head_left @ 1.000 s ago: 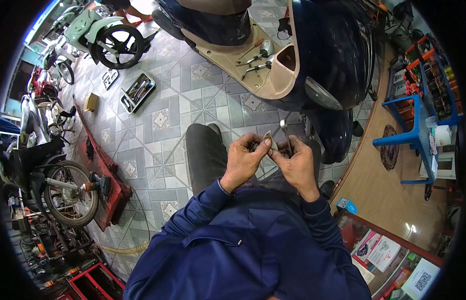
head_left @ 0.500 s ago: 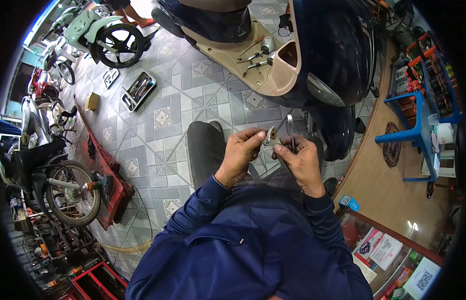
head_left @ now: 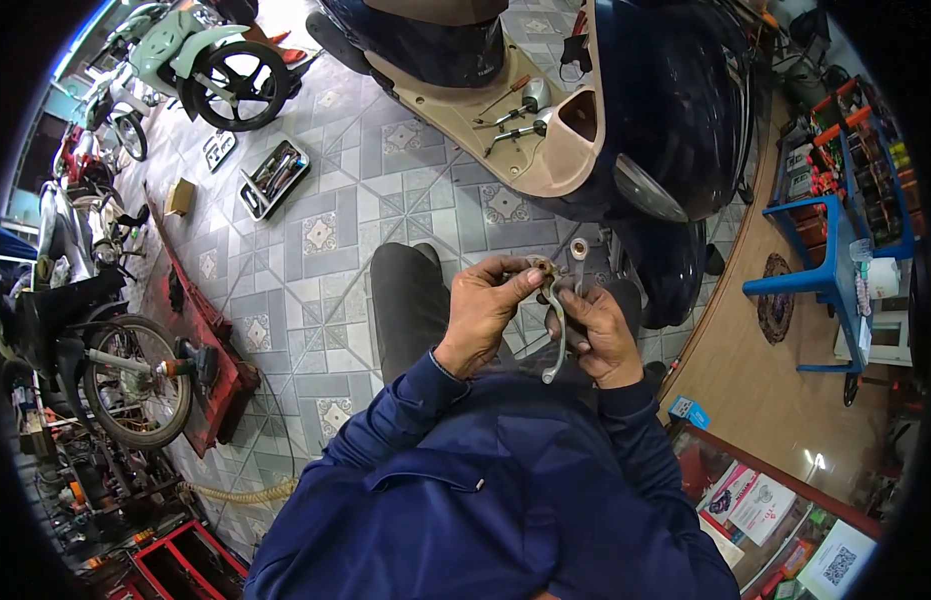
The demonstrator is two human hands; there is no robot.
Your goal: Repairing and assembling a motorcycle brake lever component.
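A silver, curved hand lever [head_left: 559, 345], like a motorcycle brake lever, hangs between my hands above my lap. My left hand [head_left: 490, 305] pinches its pivot end between thumb and fingers, with the knobbed tip pointing down toward me. Close beside it, my right hand [head_left: 600, 330] is closed on a slim silver metal piece [head_left: 579, 250] with a round, brownish-centred end sticking up past the fingers. I cannot tell that piece's kind. The right fingertips are right against the lever; whether they also grip it is hidden.
Ahead stands a dark scooter [head_left: 665, 120], with mirrors [head_left: 536, 95] and a screwdriver [head_left: 510, 95] on its beige footboard. An open tool case [head_left: 275, 180] lies on the tiles. Left are a red metal stand [head_left: 225, 400] and parked motorbikes; right, a blue stool [head_left: 810, 270] and glass counter [head_left: 775, 520].
The lever has turned in my left hand, so its long arm now points down toward me. The right hand's piece has tilted and shows its round end. The view shifted slightly.
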